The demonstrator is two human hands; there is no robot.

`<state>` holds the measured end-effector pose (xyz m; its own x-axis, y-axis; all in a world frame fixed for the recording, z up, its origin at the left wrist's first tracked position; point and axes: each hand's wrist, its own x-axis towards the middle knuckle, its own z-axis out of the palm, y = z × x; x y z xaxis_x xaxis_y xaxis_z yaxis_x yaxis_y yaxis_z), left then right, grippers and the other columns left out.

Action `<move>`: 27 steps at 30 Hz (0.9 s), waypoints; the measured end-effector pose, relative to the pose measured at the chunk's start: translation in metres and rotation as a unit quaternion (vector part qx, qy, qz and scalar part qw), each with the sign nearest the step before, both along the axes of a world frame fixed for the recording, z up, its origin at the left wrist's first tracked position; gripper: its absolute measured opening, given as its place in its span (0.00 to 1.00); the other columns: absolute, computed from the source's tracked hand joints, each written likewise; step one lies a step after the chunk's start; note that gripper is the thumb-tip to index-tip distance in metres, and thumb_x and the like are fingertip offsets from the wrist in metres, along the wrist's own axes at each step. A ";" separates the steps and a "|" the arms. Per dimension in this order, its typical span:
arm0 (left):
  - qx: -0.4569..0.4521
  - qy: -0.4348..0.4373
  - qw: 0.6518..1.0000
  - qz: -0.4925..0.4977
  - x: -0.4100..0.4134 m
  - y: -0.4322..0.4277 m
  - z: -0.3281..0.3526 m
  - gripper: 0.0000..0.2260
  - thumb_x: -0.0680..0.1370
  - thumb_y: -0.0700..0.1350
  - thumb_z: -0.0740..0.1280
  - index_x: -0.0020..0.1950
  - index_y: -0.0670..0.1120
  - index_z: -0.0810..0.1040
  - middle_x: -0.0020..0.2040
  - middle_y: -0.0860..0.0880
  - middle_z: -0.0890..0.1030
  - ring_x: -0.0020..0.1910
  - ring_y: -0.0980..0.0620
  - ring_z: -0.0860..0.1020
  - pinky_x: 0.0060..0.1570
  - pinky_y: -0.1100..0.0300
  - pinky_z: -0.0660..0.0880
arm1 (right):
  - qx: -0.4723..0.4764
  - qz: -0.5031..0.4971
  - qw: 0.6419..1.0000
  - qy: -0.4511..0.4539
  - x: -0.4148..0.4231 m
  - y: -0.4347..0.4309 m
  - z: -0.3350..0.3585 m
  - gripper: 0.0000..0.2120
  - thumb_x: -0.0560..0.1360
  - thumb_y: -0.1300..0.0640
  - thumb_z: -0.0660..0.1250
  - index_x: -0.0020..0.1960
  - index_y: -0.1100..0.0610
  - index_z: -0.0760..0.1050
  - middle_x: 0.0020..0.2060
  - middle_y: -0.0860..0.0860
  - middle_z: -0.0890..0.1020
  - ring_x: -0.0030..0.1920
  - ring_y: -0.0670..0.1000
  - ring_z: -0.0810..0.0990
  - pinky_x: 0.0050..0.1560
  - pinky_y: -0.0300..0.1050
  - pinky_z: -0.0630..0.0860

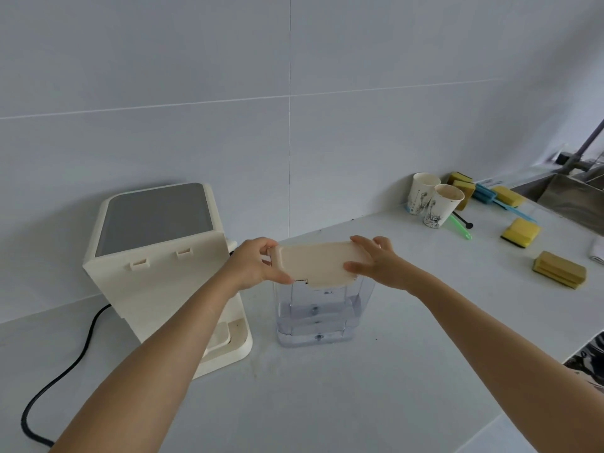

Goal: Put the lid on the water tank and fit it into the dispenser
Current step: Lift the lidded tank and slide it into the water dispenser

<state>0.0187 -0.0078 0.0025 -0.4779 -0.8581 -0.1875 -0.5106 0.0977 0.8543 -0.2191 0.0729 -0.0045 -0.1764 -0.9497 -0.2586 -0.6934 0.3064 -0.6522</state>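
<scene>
Both forearms are extended toward the dispenser [157, 269]. Right of the dispenser, the clear water tank [322, 310] is stood upright. Directly above its opening, the lid [315, 263] is pinched lengthwise, left hand [258, 266] and right hand [376, 263] closed on opposite ends.

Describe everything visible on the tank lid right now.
The lid is a flat, cream, elongated plastic panel with rounded corners and a notched, stepped near edge. It is held roughly level across the top of the clear water tank, which stands on the counter right of the dispenser. The left hand pinches its left end, the right hand its right end. Whether it is fully seated cannot be told.
</scene>
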 end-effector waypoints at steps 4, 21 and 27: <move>0.000 0.012 1.000 -0.022 0.002 -0.001 -0.001 0.27 0.60 0.40 0.78 0.55 0.53 0.73 0.52 0.55 0.76 0.46 0.55 0.79 0.54 0.57 0.71 | -0.014 -0.019 1.000 -0.014 0.002 0.007 -0.003 0.32 0.71 0.44 0.65 0.71 0.46 0.55 0.71 0.55 0.50 0.66 0.59 0.64 0.65 0.48 0.63; 0.027 0.043 0.998 -0.033 -0.005 0.015 -0.067 0.52 0.62 0.46 0.78 0.74 0.52 0.46 0.72 0.54 0.62 0.71 0.52 0.60 0.65 0.61 0.60 | -0.066 -0.028 0.974 -0.216 -0.004 0.028 -0.048 0.52 0.63 0.66 0.74 0.71 0.44 0.41 0.68 0.48 0.61 0.71 0.51 0.60 0.58 0.38 0.64; -0.001 -0.001 1.000 -0.018 -0.010 0.016 -0.081 0.45 0.62 0.49 0.77 0.71 0.50 0.53 0.61 0.58 0.67 0.62 0.55 0.66 0.56 0.62 0.63 | -0.028 -0.046 0.974 -0.218 -0.001 0.022 -0.063 0.46 0.64 0.64 0.74 0.72 0.50 0.50 0.69 0.46 0.63 0.71 0.51 0.60 0.61 0.41 0.59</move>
